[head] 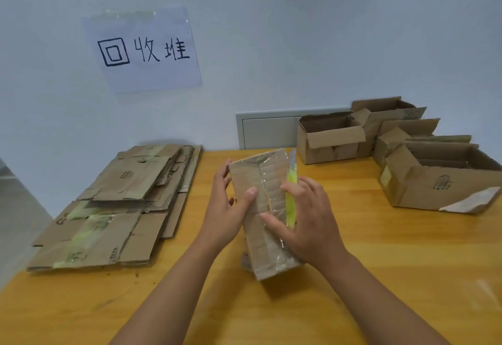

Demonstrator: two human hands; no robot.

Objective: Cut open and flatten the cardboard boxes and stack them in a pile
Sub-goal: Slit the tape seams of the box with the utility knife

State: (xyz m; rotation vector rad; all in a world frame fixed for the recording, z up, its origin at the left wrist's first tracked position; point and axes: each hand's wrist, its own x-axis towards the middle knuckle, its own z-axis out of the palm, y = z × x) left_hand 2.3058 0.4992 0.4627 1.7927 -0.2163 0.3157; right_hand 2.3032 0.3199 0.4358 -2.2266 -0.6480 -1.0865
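The worktop is yellow wood under a pale wall bearing a handwritten paper sign; on its left lies the pile of flattened boxes, at the far right a cluster of open boxes not yet cut; between them, in the middle, stands the taped box, held on end and slightly tilted; the left hand grips its left side with thumb across the face; the right hand rests on the taped seam, fingers loosely bent, a yellow-green cutter apparently held against the box's right edge. Best, I judge, to brace the box firmly, run the blade down the centre seam away from the left thumb, then press it flat.
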